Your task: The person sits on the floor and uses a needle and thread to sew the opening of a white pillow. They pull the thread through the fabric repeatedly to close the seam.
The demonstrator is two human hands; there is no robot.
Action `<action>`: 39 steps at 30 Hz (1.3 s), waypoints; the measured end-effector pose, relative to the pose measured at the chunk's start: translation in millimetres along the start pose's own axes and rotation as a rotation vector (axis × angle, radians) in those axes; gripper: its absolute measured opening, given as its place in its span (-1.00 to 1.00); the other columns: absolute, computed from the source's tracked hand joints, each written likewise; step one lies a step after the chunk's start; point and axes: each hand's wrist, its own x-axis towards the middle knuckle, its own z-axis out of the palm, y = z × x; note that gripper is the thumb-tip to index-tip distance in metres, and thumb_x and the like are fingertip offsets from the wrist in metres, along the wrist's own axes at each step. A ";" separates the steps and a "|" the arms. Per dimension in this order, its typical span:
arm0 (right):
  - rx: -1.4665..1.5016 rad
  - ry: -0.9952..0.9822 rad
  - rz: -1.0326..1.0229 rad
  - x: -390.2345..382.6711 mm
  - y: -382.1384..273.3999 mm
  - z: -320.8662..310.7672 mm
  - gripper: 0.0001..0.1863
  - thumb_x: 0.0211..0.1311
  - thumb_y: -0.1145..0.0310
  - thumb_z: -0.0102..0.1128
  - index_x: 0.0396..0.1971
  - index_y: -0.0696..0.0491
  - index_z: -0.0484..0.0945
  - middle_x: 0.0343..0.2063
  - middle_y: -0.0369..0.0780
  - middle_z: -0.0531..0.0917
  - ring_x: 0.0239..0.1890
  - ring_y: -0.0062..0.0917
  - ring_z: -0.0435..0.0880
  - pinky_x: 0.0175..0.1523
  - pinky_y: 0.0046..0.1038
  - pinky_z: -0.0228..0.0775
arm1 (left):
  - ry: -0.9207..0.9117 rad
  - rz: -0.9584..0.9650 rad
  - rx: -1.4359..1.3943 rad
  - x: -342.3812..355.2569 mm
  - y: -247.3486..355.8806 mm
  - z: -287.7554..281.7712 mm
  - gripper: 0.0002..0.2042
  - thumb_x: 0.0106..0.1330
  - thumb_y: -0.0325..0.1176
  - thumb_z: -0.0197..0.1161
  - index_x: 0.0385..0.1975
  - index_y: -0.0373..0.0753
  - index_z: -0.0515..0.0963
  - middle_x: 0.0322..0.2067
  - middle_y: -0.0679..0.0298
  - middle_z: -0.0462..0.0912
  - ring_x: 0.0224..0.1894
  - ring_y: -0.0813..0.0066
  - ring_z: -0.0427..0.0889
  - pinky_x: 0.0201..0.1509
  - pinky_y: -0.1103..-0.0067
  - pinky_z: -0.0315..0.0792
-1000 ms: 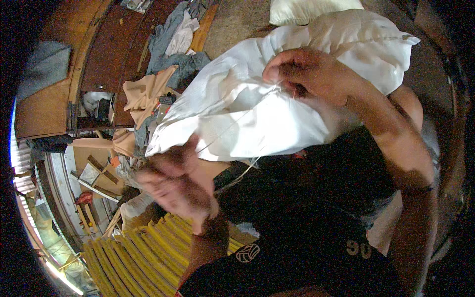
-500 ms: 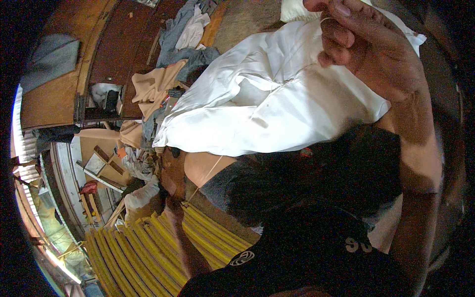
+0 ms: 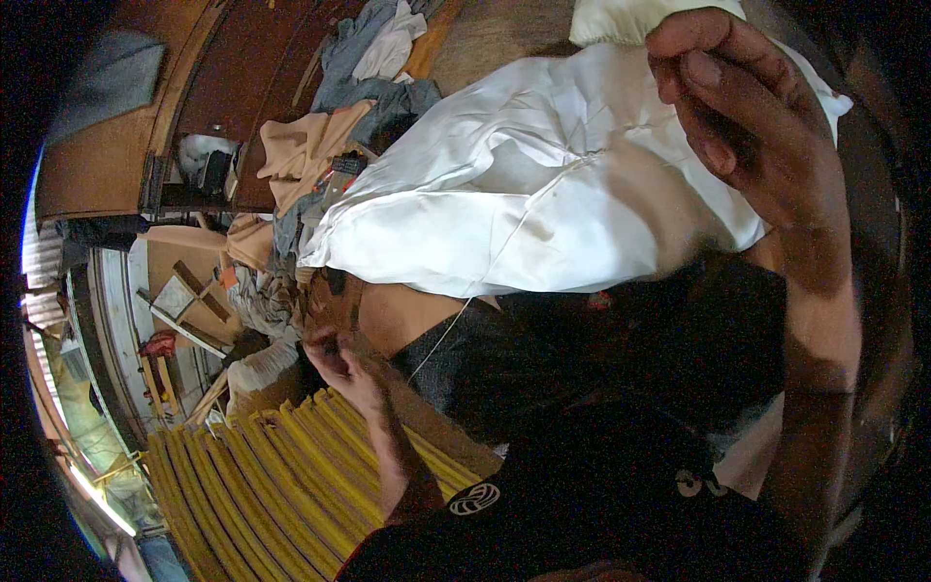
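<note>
A large, shiny white cushion [image 3: 436,238] lies across my lap, its cloth puckered near the middle. From that pucker a thin pale thread [image 3: 448,335] runs over the front edge and down across my dark shorts. My right hand [image 3: 766,116] is raised above the cushion's right end. Its fingers are curled in beside the thumb; whatever they hold, if anything, is too small to see. To the left of my lap, in shade, my left hand [image 3: 339,364] has loosely bent fingers that look apart, with nothing visible in them. The thread passes to its right.
Yellow ribbed slats [image 3: 262,485] lie at my lower left. Tan cloth [image 3: 310,150] and grey clothing [image 3: 354,73] are heaped beyond the cushion's left end. A dark wooden cabinet [image 3: 257,78] stands at far left. A cream cushion [image 3: 621,19] is at the top.
My left hand has risen slightly, and the thread no longer leads to its fingers. My right hand has dropped a little and turned. The thread now lies in a longer line over the cushion.
</note>
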 end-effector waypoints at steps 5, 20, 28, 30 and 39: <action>-0.174 0.024 -0.093 4.3 24.3 -4.8 -0.73 0.44 0.26 0.11 -0.03 0.11 0.59 -0.36 -0.32 0.58 -0.61 -0.83 0.37 -0.57 -0.80 0.11 | -0.531 0.443 0.200 13.7 149.5 93.9 -0.69 0.03 -0.40 0.56 -0.25 -0.25 0.61 -0.31 0.12 0.61 -0.28 0.19 0.62 -0.24 0.54 0.44; -0.683 0.061 -0.144 4.2 31.2 -1.2 -0.76 0.38 0.40 0.16 -0.04 0.16 0.61 -0.15 -0.22 0.69 -0.13 -0.52 0.67 0.07 -0.47 0.50 | -0.023 -0.286 -1.046 32.3 91.5 -9.6 -0.83 0.50 -0.27 0.13 -0.14 -0.24 0.46 -0.30 0.21 0.54 -0.21 0.42 0.58 -0.24 0.60 0.53; -1.525 -0.033 -0.214 -5.4 20.9 -27.9 -0.75 0.22 0.46 0.23 -0.09 0.12 0.62 -0.16 -0.15 0.65 -0.06 -0.20 0.64 0.08 -0.30 0.46 | 0.090 -0.368 -0.898 90.8 37.6 -79.9 -0.86 0.56 -0.27 0.06 -0.18 -0.19 0.42 -0.57 0.46 0.21 -0.57 0.67 0.12 -0.62 0.70 0.08; -1.507 -0.062 -0.310 -1.3 15.4 -33.4 -0.79 0.21 0.46 0.23 -0.16 0.14 0.63 -0.21 -0.14 0.64 -0.09 -0.19 0.64 0.05 -0.27 0.46 | 0.158 -0.316 -0.706 98.6 30.9 -86.6 -0.87 0.55 -0.28 0.07 -0.22 -0.17 0.42 -0.59 0.47 0.20 -0.60 0.67 0.10 -0.63 0.68 0.05; -1.468 0.003 -0.247 6.9 22.8 -60.7 -0.86 0.19 0.45 0.24 -0.30 0.19 0.66 -0.34 -0.11 0.64 -0.19 -0.19 0.65 -0.04 -0.27 0.45 | 0.043 -0.230 -0.530 114.2 -31.6 -109.8 -0.84 0.52 -0.28 0.13 -0.34 -0.13 0.42 -0.65 0.47 0.23 -0.68 0.71 0.06 -0.64 0.64 0.04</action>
